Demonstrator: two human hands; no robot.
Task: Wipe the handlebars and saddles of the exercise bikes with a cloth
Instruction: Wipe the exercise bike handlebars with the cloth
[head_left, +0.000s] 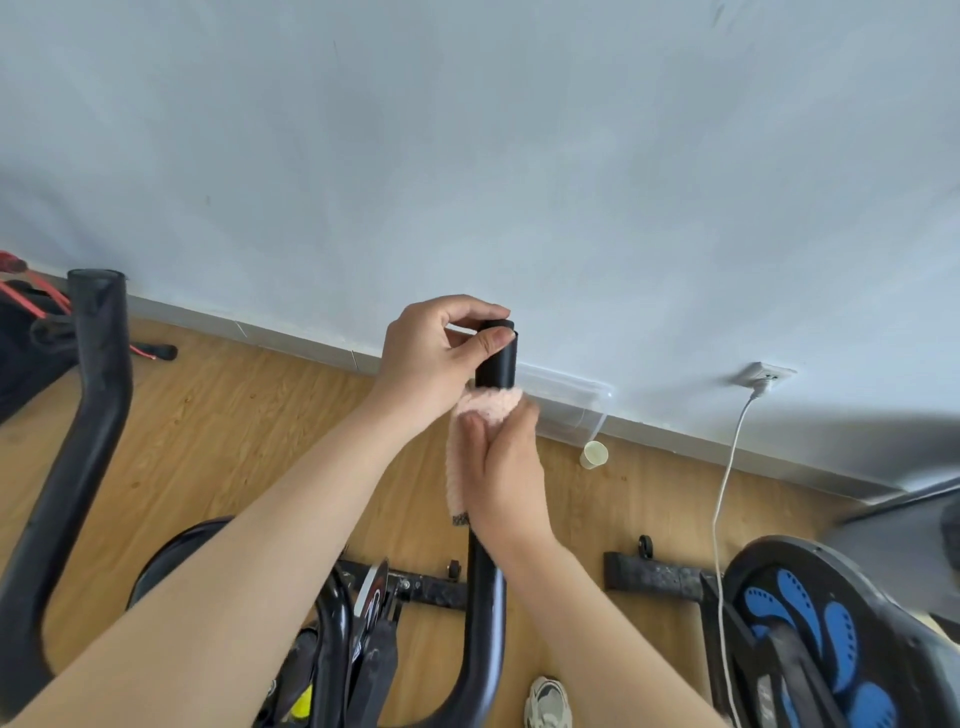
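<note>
the left hand (436, 358) curls its thumb and fingers round the capped tip of a smooth black tubular handlebar (496, 364), which rises upright over the wood-grain floor (260, 415). just below, the right hand (506, 467) wraps a fluffy pink cloth (491, 408) round the same tube. the bar's twin curved horn (98, 364) stands well to the left. a pale paper cup (594, 454) lies near the wall (519, 156).

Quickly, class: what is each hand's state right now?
Left hand: closed, gripping the handlebar end.
Right hand: closed, holding the pink cloth round the handlebar.
</note>
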